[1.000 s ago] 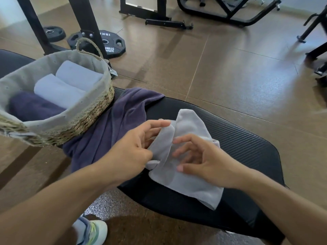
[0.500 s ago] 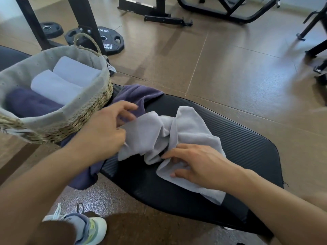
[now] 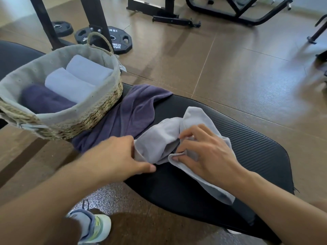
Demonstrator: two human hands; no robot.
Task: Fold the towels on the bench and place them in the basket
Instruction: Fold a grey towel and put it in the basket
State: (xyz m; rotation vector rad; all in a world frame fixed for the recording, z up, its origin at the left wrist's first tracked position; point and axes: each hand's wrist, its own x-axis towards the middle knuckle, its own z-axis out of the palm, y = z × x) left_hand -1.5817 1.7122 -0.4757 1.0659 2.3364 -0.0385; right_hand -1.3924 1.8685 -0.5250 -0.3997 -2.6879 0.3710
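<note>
Right of the basket [image 3: 99,110], your left hand [image 3: 113,156] and right hand [image 3: 203,152] both pinch the grey towel [image 3: 159,137]; pull its edges apart, flat on the bench [image 3: 247,138], before folding.

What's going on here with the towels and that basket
A person is sorting out a crumpled light grey towel on a black padded bench. The left hand grips one edge of it while the right hand pinches a fold near the middle. A purple towel lies unfolded beside the woven basket, which already holds three rolled towels.
</note>
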